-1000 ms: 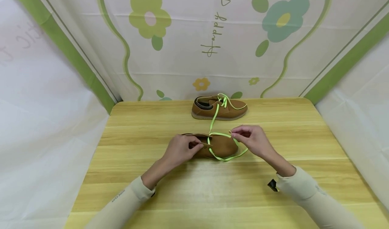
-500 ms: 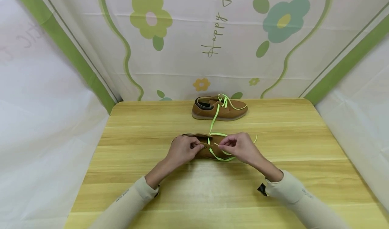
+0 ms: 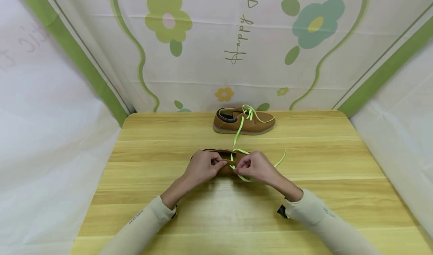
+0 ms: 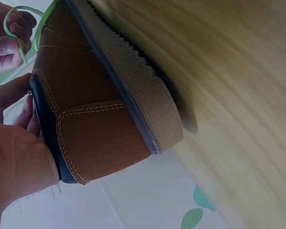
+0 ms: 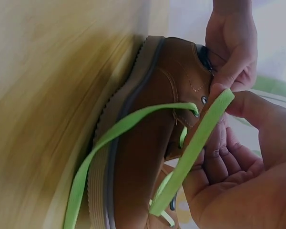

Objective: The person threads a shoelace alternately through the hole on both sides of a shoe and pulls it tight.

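A brown leather shoe (image 5: pixel 138 176) lies sideways before me, its toe toward the right and partly covered by my right hand. My left hand (image 3: pixel 202 166) pinches the edge of its near eyelet flap between thumb and fingers. Between thumb and fingertips my right hand (image 3: pixel 257 168) holds a neon green shoelace (image 5: pixel 190 152), close to the flap's eyelets. In the right wrist view the lace passes through a front eyelet, and a metal eyelet (image 5: pixel 204 100) beside the left fingertips has no lace in it. The left wrist view shows the shoe's heel (image 4: pixel 95 138).
Behind stands a second brown shoe (image 3: pixel 233 126), laced in the same green, with one lace end trailing down to the near shoe. Both rest on a wooden table (image 3: pixel 223 217). A white floral curtain (image 3: pixel 203 63) rises at the table's back edge.
My right hand has moved left from beyond the toe to the eyelets, bringing the lace end along. A loose lace end now lies right of the toe. The left hand keeps its grip.
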### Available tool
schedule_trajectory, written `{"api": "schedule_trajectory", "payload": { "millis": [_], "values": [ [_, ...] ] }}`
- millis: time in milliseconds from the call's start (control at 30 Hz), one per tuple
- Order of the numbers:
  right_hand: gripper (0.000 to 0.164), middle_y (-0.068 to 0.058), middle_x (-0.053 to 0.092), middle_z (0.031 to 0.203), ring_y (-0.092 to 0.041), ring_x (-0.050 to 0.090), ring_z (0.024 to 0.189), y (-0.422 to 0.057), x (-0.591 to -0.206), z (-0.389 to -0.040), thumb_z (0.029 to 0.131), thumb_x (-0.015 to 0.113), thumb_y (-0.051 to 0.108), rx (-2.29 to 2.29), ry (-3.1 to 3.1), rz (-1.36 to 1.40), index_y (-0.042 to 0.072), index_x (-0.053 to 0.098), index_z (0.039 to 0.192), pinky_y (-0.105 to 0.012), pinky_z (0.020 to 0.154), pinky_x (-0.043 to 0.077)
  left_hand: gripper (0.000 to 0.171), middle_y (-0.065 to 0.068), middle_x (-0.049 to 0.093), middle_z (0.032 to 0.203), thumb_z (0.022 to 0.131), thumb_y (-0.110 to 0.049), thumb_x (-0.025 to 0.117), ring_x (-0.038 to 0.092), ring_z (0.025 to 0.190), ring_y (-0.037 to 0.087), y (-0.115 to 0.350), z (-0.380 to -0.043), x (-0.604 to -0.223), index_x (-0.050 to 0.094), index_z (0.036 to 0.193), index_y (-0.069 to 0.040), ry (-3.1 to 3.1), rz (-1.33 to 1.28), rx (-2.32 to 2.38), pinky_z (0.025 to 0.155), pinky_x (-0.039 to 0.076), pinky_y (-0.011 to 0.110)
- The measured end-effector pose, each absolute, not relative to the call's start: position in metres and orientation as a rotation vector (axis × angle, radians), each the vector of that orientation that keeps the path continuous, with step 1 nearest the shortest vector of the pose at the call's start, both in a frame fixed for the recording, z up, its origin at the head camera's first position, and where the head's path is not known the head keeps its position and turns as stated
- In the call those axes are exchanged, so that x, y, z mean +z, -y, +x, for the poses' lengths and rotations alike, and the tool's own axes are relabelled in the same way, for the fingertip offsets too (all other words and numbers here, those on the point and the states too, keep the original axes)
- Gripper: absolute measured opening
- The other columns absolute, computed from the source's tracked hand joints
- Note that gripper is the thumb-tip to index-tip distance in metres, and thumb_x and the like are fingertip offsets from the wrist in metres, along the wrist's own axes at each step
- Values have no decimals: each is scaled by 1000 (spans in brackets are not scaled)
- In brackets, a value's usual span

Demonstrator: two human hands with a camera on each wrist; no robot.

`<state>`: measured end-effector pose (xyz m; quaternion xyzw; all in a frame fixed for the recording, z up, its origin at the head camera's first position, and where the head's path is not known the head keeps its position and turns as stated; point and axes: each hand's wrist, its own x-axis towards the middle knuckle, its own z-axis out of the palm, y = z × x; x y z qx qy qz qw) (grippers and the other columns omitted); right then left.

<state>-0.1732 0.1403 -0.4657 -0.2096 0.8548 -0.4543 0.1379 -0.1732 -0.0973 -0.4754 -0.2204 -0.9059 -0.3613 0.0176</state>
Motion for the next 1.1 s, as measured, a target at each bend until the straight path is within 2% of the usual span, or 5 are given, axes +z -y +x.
{"api": "schedule_trajectory", "payload": {
  "millis": [267, 500, 700, 1100],
  "values": [
    [12, 7, 71, 66, -4, 51, 53, -132, -471, -173, 88, 80, 10, -1307, -2520, -604, 5, 80, 78, -20, 49, 39, 17, -14, 67, 68, 95, -21, 80, 55, 59, -1, 97, -173, -475, 78, 78, -19, 2812, -685, -1115, 58, 47, 22],
    [13, 9, 70, 65, -5, 57, 58, -125, -476, -173, 88, 78, 10, -1296, -2613, -589, 12, 80, 75, -23, 59, 49, 17, -14, 67, 68, 95, -21, 80, 54, 58, -1, 97, -172, -475, 78, 79, -19, 2816, -691, -1107, 57, 46, 22],
    [15, 12, 69, 64, -3, 58, 58, -121, -478, -172, 87, 81, 13, -1287, -2689, -537, 18, 79, 73, -24, 61, 49, 16, -13, 67, 68, 95, -20, 80, 53, 58, -1, 97, -172, -475, 78, 79, -18, 2803, -700, -1126, 57, 46, 22],
    [19, 12, 67, 67, 1, 58, 58, -118, -484, -170, 86, 88, 16, -1305, -2829, -600, 17, 73, 75, -24, 61, 49, 11, -12, 64, 66, 90, -15, 83, 51, 57, -2, 99, -172, -475, 77, 81, -16, 2782, -788, -1069, 57, 45, 21]
  ]
}}
